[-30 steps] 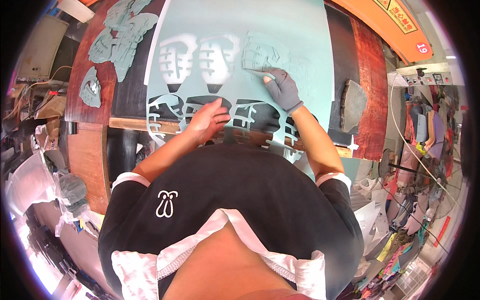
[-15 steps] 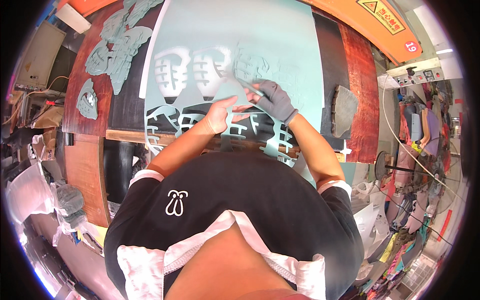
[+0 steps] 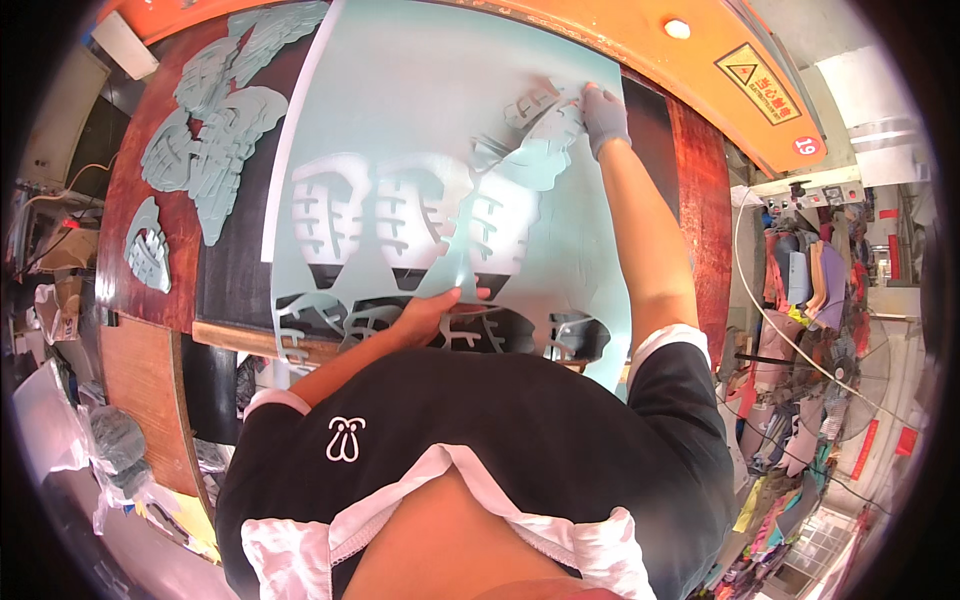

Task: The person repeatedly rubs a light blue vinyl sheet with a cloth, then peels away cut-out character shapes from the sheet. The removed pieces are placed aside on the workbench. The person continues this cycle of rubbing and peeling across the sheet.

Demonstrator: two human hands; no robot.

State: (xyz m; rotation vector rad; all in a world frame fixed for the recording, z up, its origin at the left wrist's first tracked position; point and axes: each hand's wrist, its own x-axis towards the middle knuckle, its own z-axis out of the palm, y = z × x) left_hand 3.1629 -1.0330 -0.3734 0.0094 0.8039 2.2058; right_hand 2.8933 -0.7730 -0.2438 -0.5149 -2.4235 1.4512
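A large pale-teal sheet (image 3: 400, 110) lies over the table, with rows of shoe-upper-shaped cutouts along its near part. My left hand (image 3: 425, 318) is closed on a narrow web of the sheet at its near edge, thumb on top. My right hand (image 3: 606, 122), in a grey glove, reaches out to the far right side of the sheet. Its fingertips pinch the right end of a slotted teal cut piece (image 3: 545, 145), raised and tilted above the sheet. White shows through three cutouts in the sheet, the third just below the piece.
Overlapping stacks of teal cut pieces (image 3: 225, 150) lie on the red-brown board at the left, with a smaller stack (image 3: 149, 245) nearer. An orange machine beam (image 3: 660, 45) with a warning label crosses the far side. Hanging materials (image 3: 800, 270) and a pale cable are at the right.
My right hand has moved away from my left, out to the far right, lifting a cut piece from the third cutout. My left hand stays at the sheet's near part.
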